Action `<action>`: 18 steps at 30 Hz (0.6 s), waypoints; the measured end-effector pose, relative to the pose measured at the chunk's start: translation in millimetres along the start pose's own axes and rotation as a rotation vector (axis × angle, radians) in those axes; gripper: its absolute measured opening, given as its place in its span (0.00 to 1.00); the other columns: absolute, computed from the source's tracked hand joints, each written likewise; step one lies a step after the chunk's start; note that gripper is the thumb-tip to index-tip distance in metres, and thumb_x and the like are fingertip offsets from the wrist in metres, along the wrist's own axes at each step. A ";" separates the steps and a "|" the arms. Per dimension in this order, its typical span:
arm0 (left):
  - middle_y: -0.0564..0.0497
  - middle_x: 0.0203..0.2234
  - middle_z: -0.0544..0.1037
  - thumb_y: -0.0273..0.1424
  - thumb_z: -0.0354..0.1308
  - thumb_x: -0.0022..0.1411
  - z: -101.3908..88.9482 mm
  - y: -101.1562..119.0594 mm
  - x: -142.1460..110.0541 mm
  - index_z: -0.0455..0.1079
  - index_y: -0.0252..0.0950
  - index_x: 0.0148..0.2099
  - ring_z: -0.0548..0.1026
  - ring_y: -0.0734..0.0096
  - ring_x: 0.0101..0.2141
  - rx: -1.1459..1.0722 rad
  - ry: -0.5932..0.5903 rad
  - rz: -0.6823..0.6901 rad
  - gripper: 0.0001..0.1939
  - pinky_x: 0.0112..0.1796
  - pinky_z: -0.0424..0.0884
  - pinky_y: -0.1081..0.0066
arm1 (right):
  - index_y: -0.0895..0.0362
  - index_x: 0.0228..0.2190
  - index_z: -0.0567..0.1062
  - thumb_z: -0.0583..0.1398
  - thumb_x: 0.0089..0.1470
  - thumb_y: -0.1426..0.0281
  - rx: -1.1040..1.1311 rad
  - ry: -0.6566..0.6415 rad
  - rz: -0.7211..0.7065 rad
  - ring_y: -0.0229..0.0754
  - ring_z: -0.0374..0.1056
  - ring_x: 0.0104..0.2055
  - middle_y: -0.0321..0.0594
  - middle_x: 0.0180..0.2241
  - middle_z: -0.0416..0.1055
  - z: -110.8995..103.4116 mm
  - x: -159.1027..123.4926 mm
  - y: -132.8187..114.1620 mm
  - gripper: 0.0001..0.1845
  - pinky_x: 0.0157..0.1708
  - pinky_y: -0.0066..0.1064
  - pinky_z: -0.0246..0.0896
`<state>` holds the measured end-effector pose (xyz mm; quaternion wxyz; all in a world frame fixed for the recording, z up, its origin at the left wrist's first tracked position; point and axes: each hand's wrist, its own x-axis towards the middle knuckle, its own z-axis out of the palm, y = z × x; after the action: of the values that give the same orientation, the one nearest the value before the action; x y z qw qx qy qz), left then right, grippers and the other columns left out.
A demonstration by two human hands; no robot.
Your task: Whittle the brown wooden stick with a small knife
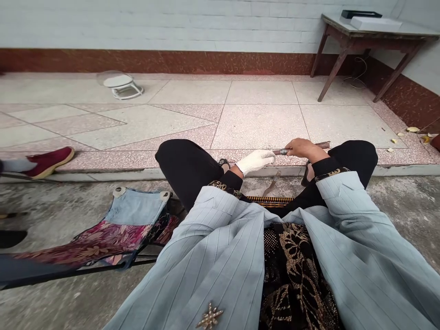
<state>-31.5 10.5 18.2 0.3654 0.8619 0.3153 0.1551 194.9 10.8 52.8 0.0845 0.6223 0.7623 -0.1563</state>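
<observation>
In front of my knees, my left hand (257, 161) wears a white knitted glove and is closed around the left end of a brown wooden stick (322, 145). My bare right hand (301, 148) wraps around the same stick further right. A grey metallic band (283, 151) circles it between the two hands. The stick lies nearly level, and its right end sticks out past my right hand. What sits inside the gloved fingers is hidden. Below the hands, a thin brownish curved piece (271, 184) shows against the concrete, close to a black and yellow woven edge (271, 200).
A raised tiled step (257, 123) runs ahead of my feet. On it are a white stool (123, 86) and a wooden table (378, 34) with boxes. Left of me stands a folding chair (137, 206) with floral cloth. Another person's red shoe (51, 162) rests at the step's edge.
</observation>
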 end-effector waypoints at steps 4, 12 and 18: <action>0.51 0.27 0.75 0.36 0.53 0.58 -1.7 -7.0 3.7 0.75 0.35 0.33 0.71 0.70 0.31 0.028 0.003 0.004 0.13 0.35 0.64 0.72 | 0.57 0.40 0.82 0.64 0.51 0.71 0.095 -0.432 -0.123 0.38 0.64 0.27 0.39 0.25 0.72 4.3 -3.9 -2.4 0.13 0.31 0.31 0.56; 0.52 0.24 0.69 0.40 0.49 0.66 -1.0 -19.6 5.2 0.70 0.32 0.40 0.64 0.77 0.24 -0.367 0.095 -0.010 0.16 0.28 0.62 0.75 | 0.60 0.41 0.79 0.67 0.50 0.59 1.017 -0.122 -0.561 0.33 0.59 0.27 0.34 0.27 0.68 -20.1 -30.0 5.7 0.20 0.30 0.27 0.57; 0.58 0.20 0.58 0.39 0.49 0.66 5.5 -19.9 5.9 0.67 0.34 0.38 0.58 0.80 0.20 -0.532 -0.035 -0.079 0.14 0.24 0.60 0.77 | 0.62 0.42 0.75 0.61 0.58 0.62 1.256 0.358 -0.235 0.32 0.59 0.26 0.37 0.27 0.67 -17.0 -20.3 4.4 0.16 0.29 0.27 0.58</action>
<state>-32.9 22.0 0.2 0.5903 0.7252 0.2907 0.2031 204.6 -1.3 74.7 -0.4399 0.4825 0.5914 -0.4733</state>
